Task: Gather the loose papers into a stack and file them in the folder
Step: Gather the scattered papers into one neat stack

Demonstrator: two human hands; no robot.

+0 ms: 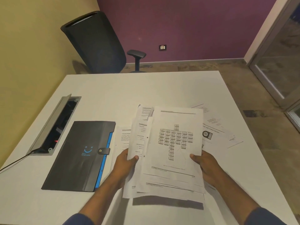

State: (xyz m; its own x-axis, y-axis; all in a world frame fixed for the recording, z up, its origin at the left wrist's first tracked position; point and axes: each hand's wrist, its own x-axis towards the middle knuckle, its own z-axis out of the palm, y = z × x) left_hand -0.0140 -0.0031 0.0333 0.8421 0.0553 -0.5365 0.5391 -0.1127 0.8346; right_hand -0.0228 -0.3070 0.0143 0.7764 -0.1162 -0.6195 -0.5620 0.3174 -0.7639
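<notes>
Print on the papers (175, 143) is too blurred to read — sheets beneath mostly covered.

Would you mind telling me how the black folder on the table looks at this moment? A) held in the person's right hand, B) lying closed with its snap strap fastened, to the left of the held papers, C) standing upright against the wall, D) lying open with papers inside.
B: the folder lies flat and shut on the table, strap buttoned, left of the papers held by the left hand and right hand.
</notes>
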